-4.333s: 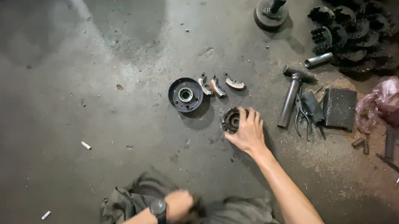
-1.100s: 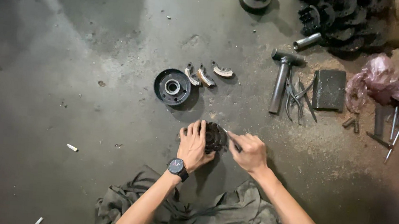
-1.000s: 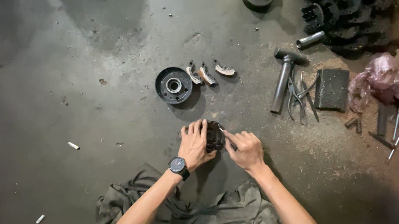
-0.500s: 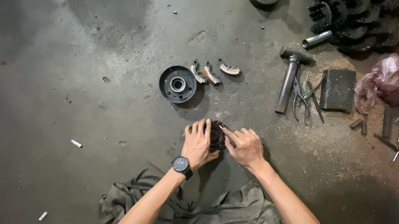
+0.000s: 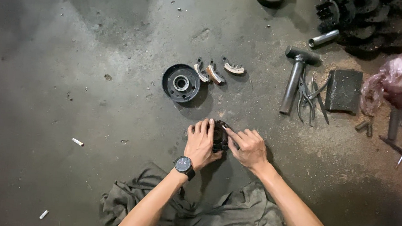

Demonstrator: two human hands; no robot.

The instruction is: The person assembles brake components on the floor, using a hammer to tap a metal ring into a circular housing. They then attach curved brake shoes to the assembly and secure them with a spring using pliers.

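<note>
A small dark round metal part (image 5: 219, 135) rests on the concrete floor between both hands. My left hand (image 5: 200, 143), with a black watch on its wrist, cups the part from the left. On the part's right side my right hand (image 5: 246, 147) pinches at its top edge with thumb and forefinger; whether it holds a small piece there is too small to tell. A black round drum (image 5: 181, 83) lies a little beyond the hands. Three curved shoe pieces (image 5: 214, 72) lie just right of the drum.
A hammer (image 5: 294, 77), pliers (image 5: 309, 97) and a dark flat block (image 5: 344, 90) lie to the right. A pile of dark gear parts (image 5: 358, 18) and a pink plastic bag (image 5: 394, 81) sit far right. A grey cloth (image 5: 213, 208) lies under my arms.
My left hand came up from the cloth to the round part and now cups it. In the last second both hands stay on the part with only slight finger shifts.
</note>
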